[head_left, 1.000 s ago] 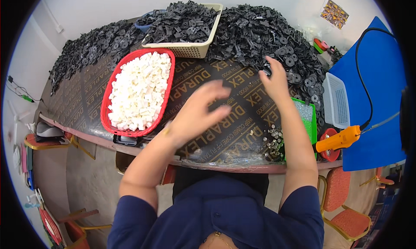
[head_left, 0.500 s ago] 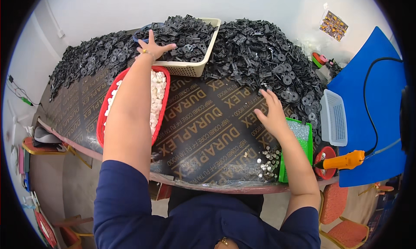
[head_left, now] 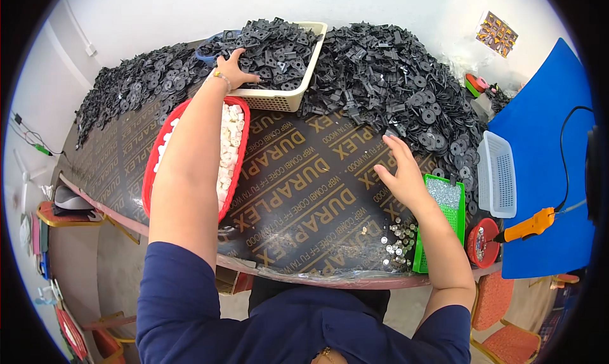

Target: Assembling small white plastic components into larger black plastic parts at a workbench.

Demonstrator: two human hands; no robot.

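Observation:
My left hand reaches to the near left corner of a cream basket heaped with black plastic parts. Its thumb and a raised finger are apart, and nothing shows between them. Under that forearm, partly covered by it, lies a red basket of small white pieces. My right hand hovers over the bare table with its fingers stretched and empty. Close to it stands a green tray holding small silvery pieces, partly hidden by my right forearm.
Loose black parts pile up along the wall. Small round metal pieces lie by the green tray. At the right are a white basket, a red bowl, an orange power screwdriver and a blue panel.
My left hand has drawn its fingers closer together and shifted slightly right at the cream basket's corner. My right hand has stayed nearly still, and the view has shifted slightly.

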